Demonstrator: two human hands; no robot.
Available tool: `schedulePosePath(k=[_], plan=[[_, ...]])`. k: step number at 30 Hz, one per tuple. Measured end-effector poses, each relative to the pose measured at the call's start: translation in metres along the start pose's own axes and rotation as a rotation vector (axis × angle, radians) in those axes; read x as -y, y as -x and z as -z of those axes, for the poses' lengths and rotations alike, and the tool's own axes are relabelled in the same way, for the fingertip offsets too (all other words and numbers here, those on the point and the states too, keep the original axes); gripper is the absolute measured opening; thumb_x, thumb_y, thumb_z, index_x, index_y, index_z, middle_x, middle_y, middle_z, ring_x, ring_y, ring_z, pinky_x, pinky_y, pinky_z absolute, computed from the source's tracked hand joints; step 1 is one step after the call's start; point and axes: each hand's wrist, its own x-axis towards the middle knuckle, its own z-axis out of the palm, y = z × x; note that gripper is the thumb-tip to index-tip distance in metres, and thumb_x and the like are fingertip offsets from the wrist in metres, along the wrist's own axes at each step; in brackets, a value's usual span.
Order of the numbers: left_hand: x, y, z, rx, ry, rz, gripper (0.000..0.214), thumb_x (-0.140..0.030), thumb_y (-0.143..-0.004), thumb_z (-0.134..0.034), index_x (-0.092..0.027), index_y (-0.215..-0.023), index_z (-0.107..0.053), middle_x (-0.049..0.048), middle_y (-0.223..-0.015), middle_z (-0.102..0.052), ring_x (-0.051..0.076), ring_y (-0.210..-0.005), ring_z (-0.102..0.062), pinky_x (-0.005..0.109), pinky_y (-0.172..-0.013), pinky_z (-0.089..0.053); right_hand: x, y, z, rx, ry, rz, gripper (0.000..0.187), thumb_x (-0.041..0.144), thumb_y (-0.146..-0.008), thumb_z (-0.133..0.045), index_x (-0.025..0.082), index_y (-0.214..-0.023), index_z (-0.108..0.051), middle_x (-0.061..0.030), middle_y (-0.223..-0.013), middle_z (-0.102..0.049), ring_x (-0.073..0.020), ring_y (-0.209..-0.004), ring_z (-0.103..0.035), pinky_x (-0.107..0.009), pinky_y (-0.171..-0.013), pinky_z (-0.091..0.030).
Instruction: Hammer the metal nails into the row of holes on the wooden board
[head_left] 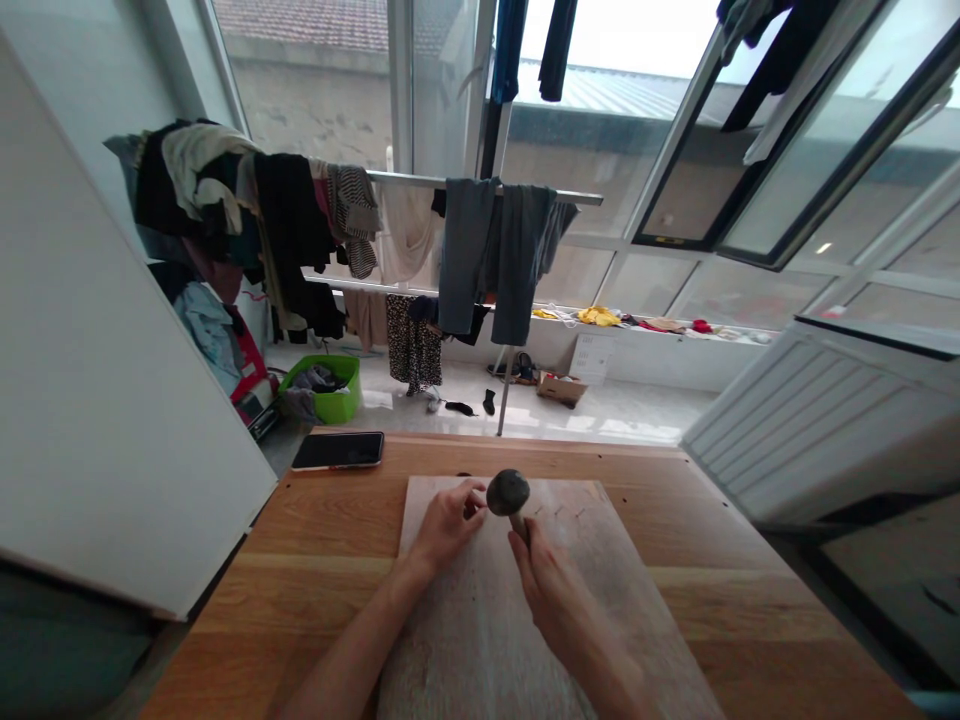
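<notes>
Both hands over the board (480, 620): right hand (555, 585) clamped on upright hammer (510, 497), left hand (448, 522) pinching something small just left of its head.

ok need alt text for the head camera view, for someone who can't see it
The right hand grips a hammer by its handle, head up, over a pale board on a wooden table, while the left hand pinches something too small to identify beside the hammer head. A phone lies at the table's far left corner; beyond, clothes hang on a drying rack by big windows.
</notes>
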Motion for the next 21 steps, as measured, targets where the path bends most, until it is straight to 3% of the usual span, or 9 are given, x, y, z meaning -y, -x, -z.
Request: schedulePosePath(k=[8, 14, 17, 21], plan=[[0.002, 0.0, 0.001, 0.009, -0.002, -0.021, 0.037, -0.006, -0.076, -0.058, -0.02, -0.108, -0.068, -0.0015, -0.076, -0.07, 0.013, -0.065, -0.063, 0.021, -0.064, -0.045, 0.008, -0.006, -0.004, 0.133, -0.104, -0.07, 0.034, 0.032, -0.105, -0.026, 0.019, -0.104, -0.058, -0.0076, -0.076, -0.074, -0.0238, -0.073, -0.073, -0.03, -0.06, -0.046], [0.004, 0.0, 0.0, 0.017, -0.026, -0.02, 0.034, -0.005, -0.075, -0.057, -0.019, -0.103, -0.068, -0.0026, -0.074, -0.069, 0.012, -0.064, -0.061, 0.02, -0.063, -0.044, 0.012, -0.002, -0.001, 0.118, -0.107, -0.085, 0.041, 0.033, -0.103, -0.026, 0.018, -0.107, -0.063, -0.0103, -0.073, -0.073, -0.0257, -0.07, -0.072, -0.032, -0.061, -0.049], [0.005, 0.0, -0.003, 0.015, -0.045, -0.006, 0.031, -0.009, -0.077, -0.058, -0.018, -0.104, -0.067, -0.0007, -0.08, -0.071, 0.012, -0.066, -0.061, 0.022, -0.065, -0.046, 0.0, 0.009, 0.003, 0.071, -0.077, -0.097, 0.043, 0.038, -0.101, -0.031, 0.017, -0.116, -0.065, -0.0137, -0.083, -0.076, -0.0262, -0.075, -0.072, -0.032, -0.067, -0.052], [0.005, 0.001, -0.005, 0.019, -0.09, 0.007, 0.037, -0.009, -0.075, -0.06, -0.017, -0.111, -0.065, 0.0021, -0.09, -0.071, 0.013, -0.067, -0.062, 0.024, -0.068, -0.048, -0.037, 0.034, 0.015, 0.009, -0.001, -0.124, 0.043, 0.043, -0.093, -0.043, 0.019, -0.122, -0.064, -0.0158, -0.105, -0.076, -0.0302, -0.093, -0.071, -0.036, -0.079, -0.055]])
